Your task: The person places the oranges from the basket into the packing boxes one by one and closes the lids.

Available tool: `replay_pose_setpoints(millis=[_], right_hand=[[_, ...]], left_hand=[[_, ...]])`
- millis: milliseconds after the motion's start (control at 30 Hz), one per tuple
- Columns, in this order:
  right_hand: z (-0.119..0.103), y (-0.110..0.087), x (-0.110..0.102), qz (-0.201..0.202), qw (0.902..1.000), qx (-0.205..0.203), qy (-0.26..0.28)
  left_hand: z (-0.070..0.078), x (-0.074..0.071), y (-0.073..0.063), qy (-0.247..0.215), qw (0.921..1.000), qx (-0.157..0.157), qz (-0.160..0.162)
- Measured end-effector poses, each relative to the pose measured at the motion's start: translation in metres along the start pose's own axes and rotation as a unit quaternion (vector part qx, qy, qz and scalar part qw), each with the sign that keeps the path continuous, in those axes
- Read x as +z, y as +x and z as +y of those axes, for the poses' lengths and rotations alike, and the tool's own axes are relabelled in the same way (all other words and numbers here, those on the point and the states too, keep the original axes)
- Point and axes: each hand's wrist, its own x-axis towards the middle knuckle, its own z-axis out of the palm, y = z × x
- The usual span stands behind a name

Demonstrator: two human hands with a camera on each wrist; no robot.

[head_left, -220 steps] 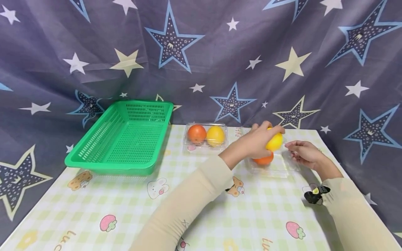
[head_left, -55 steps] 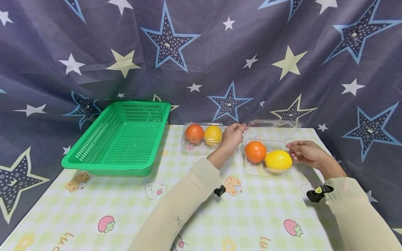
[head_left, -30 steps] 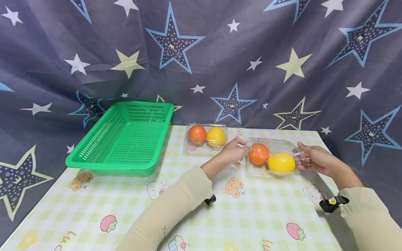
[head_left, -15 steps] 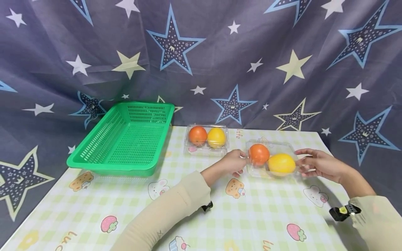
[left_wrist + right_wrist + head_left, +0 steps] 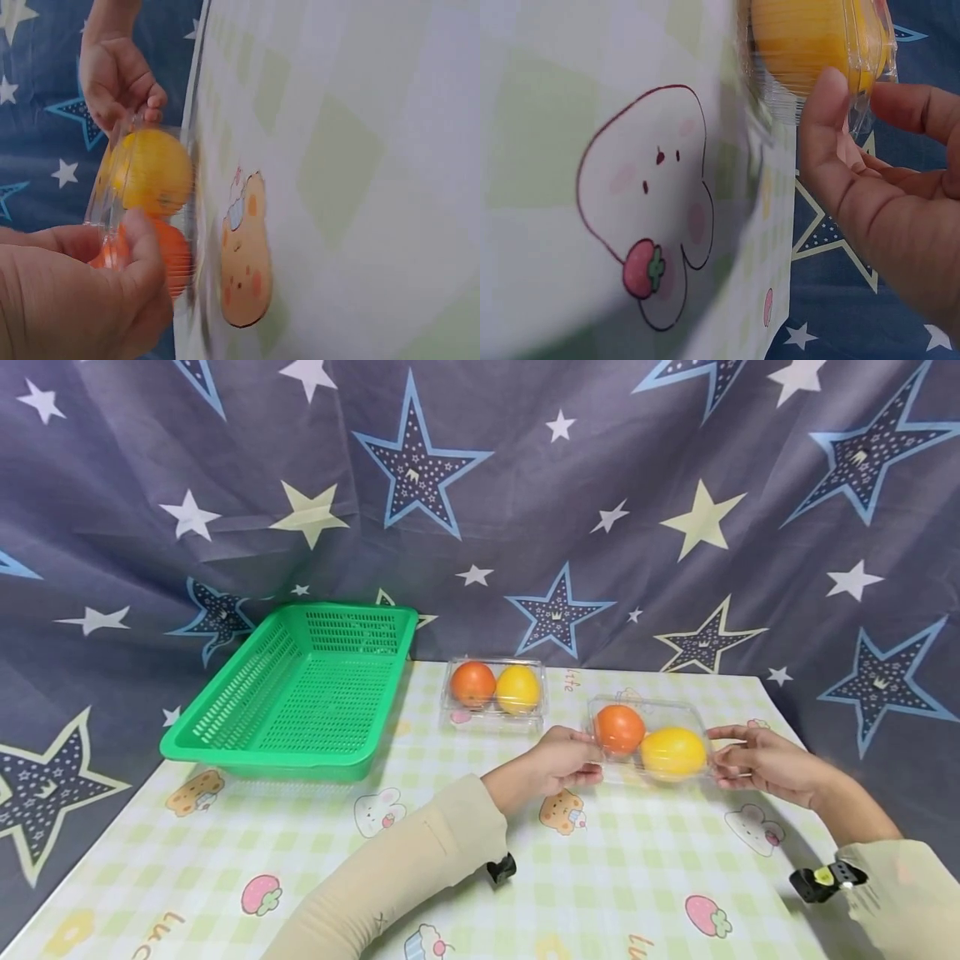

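A clear plastic clamshell box (image 5: 656, 704) sits on the right half of the table with its lid down. Inside it lie an orange (image 5: 619, 729) on the left and a yellow lemon-like fruit (image 5: 672, 752) on the right. My left hand (image 5: 558, 758) pinches the box's left end; the left wrist view has its thumb over the rim, beside the orange (image 5: 176, 255). At the opposite end, my right hand (image 5: 772, 766) pinches the edge between thumb and fingers. The right wrist view shows that thumb against the plastic by the yellow fruit (image 5: 802, 41).
A second lidded clear box (image 5: 491, 718) stands at the back middle, with an orange-red fruit (image 5: 472, 683) and a yellow fruit (image 5: 517, 688) inside. The green perforated basket (image 5: 288, 760) occupies the back left. Behind the checked tablecloth (image 5: 600, 877) hangs a star-patterned curtain (image 5: 480, 485).
The yellow fruit went from my left hand into the right box. Its raised lid came down over both fruits. My left hand then moved onto the box's left end, the right onto its right end.
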Motion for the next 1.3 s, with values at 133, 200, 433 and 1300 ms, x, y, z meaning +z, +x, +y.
replay_pose_setpoints(millis=[133,200,433,1300], right_hand=[[0.002,0.0,0.0,-0.008,0.9999,-0.005,0.004],[0.002,0.0,0.0,-0.014,0.9999,-0.007,0.002],[0.001,0.004,0.004,-0.024,0.9997,0.006,-0.004],[0.005,0.003,0.004,-0.055,0.9974,-0.021,0.042]], left_hand=[[-0.002,-0.001,0.001,-0.04,0.9991,0.007,0.009],[-0.002,-0.001,0.002,-0.044,0.9989,0.01,0.008],[-0.002,0.002,0.004,-0.035,0.9991,0.011,0.02],[-0.003,0.011,0.006,-0.019,0.9973,0.027,0.065]])
